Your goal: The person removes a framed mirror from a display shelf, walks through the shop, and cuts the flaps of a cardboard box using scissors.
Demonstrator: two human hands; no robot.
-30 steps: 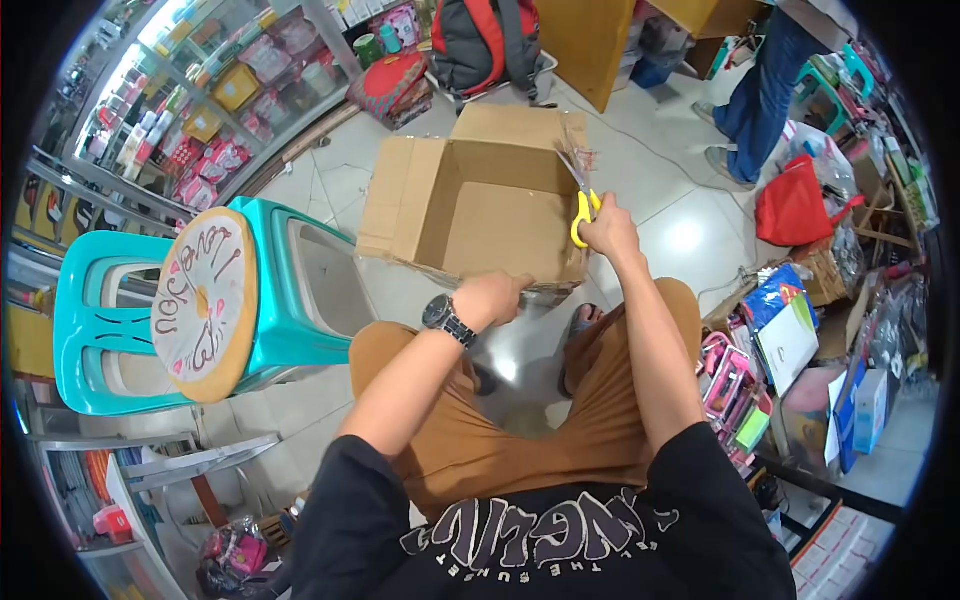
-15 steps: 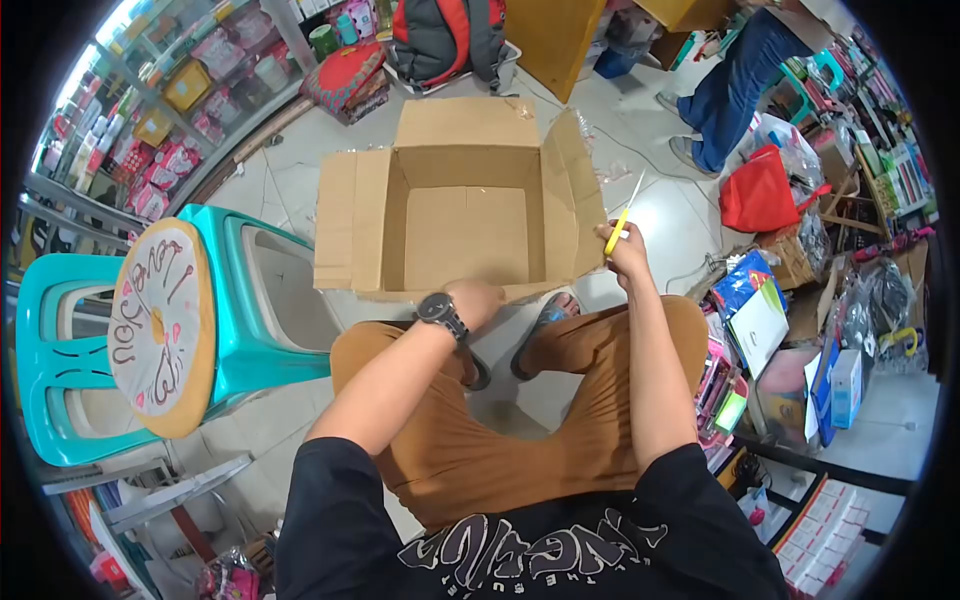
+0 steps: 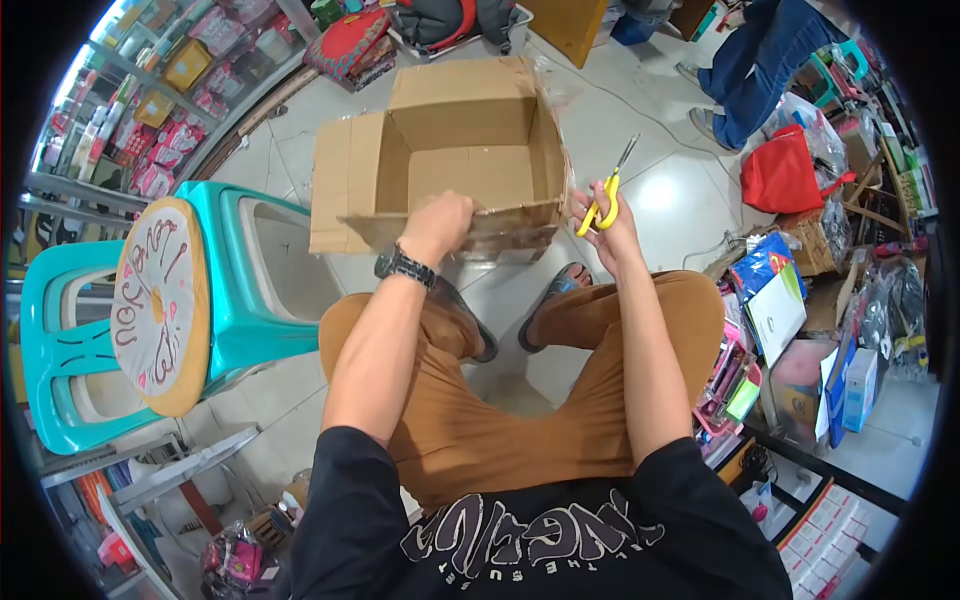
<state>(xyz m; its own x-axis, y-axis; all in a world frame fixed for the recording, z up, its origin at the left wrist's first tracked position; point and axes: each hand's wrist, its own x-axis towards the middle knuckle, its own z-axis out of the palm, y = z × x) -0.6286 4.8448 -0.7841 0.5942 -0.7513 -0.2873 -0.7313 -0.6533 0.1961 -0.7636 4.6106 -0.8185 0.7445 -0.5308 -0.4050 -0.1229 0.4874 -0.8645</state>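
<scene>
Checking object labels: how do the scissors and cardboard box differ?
The scissors have yellow handles and metal blades; the cardboard box is brown. The scissors sit in the right hand; the cardboard box, top open, has the left hand at its near side. Both touch hands.

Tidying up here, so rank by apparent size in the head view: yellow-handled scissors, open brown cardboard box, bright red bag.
1. Open brown cardboard box
2. Bright red bag
3. Yellow-handled scissors
</scene>
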